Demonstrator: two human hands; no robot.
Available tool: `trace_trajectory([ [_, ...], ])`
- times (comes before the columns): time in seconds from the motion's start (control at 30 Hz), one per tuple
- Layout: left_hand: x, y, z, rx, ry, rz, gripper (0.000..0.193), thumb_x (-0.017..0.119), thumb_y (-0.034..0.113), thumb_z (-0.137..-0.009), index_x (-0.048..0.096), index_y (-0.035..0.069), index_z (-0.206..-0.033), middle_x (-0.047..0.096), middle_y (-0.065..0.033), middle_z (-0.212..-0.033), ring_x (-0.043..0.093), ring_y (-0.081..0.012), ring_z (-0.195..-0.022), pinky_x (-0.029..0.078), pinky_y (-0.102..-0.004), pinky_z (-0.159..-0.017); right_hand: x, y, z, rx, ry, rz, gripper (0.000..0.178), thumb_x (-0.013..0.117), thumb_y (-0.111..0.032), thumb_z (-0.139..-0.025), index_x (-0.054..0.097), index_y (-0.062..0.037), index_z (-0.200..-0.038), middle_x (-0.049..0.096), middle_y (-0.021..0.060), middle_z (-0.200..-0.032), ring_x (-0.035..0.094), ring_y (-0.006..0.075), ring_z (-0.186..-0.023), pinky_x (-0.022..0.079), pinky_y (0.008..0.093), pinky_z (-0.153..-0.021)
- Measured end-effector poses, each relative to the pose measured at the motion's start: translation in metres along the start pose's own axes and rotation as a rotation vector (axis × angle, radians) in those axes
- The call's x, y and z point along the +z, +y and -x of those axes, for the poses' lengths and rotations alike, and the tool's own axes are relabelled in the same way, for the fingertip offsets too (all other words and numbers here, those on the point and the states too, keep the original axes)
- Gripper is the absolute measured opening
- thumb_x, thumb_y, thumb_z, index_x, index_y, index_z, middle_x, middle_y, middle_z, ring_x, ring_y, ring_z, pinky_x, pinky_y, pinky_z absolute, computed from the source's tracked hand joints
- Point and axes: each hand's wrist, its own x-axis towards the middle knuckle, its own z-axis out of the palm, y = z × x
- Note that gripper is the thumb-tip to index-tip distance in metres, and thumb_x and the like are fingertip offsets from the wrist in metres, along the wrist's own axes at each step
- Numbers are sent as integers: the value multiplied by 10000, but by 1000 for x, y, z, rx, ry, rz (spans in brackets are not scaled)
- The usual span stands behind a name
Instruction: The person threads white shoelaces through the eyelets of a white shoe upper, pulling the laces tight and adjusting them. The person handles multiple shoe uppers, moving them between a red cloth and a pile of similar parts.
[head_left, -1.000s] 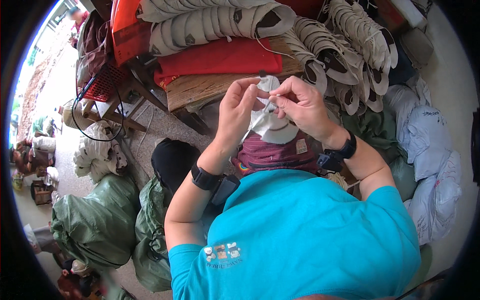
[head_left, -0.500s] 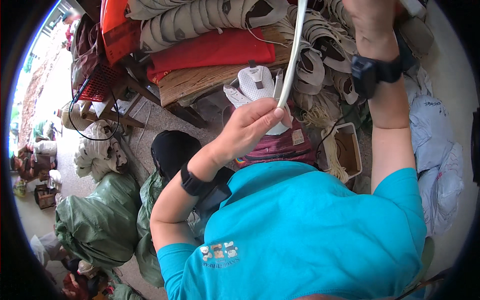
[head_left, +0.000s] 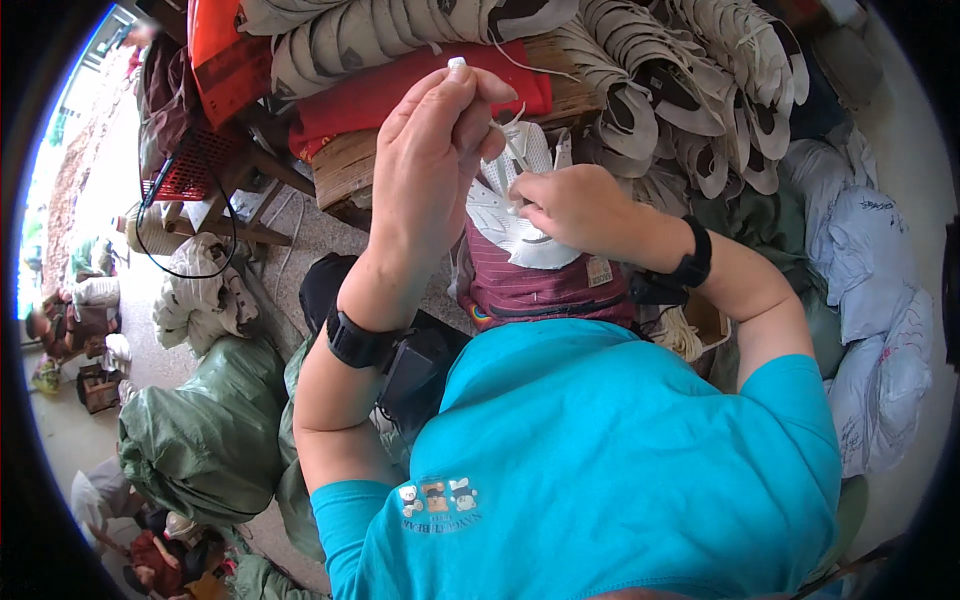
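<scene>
A white shoe upper (head_left: 532, 240) with perforated panels lies over the maroon striped cloth (head_left: 520, 292) on my lap. My left hand (head_left: 425, 150) is raised to the left of it, fingers closed on a white shoelace (head_left: 457, 63), a bit of which sticks out above the fingertips. A loop of the lace shows between this hand and the upper. My right hand (head_left: 580, 210) pinches at the middle of the upper, near its lacing edge. Whether lace is also in that pinch is hidden by the fingers.
Ahead stands a wooden bench (head_left: 350, 165) with red cloth (head_left: 385, 85) and a row of nested shoe uppers (head_left: 380, 45). More stacked uppers (head_left: 690, 90) hang at its right. A green sack (head_left: 205, 430) sits at left, white sacks (head_left: 870, 260) at right. Cream laces (head_left: 680, 335) lie beside my lap.
My right hand has come down from high at the right to the shoe upper. The left hand has risen from the upper, up and left. The long stretched lace is now slack.
</scene>
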Motion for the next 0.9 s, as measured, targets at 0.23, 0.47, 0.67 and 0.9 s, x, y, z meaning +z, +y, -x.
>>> trace_trajectory([
  [0.23, -6, -13, -4, -38, -31, -112, 357, 455, 242, -1051, 664, -14, -915, 360, 68, -628, 340, -38, -603, 360, -227, -611, 18, -21, -2, -63, -57, 87, 93, 629, -151, -834, 601, -63, -835, 624, 146, -657, 654, 343, -613, 513, 456, -557],
  [0.47, 11, -13, 0, -43, -122, -147, 314, 464, 236, -1055, 653, 2, -963, 368, 67, -660, 346, -19, -613, 375, -188, -622, 74, -32, 7, -114, 116, 68, 103, 629, -130, -812, 573, -44, -812, 612, 150, -616, 649, 315, -571, 497, 437, -516],
  [0.67, 33, 40, 8, 220, -280, -25, 287, 413, 204, -1059, 569, -35, -1034, 429, 32, -700, 402, -52, -643, 409, -205, -626, 73, -22, 12, -97, 128, 32, 136, 634, -159, -856, 580, -35, -865, 603, 142, -630, 645, 306, -597, 503, 420, -544],
  [0.9, 11, 41, 7, 246, -198, -55, 323, 378, 192, -1076, 588, -53, -1065, 342, 48, -688, 323, -41, -607, 406, -216, -663, 36, -13, 9, -126, 57, -637, 123, 645, -144, -890, 625, -26, -917, 605, 152, -671, 635, 222, -623, 497, 372, -603],
])
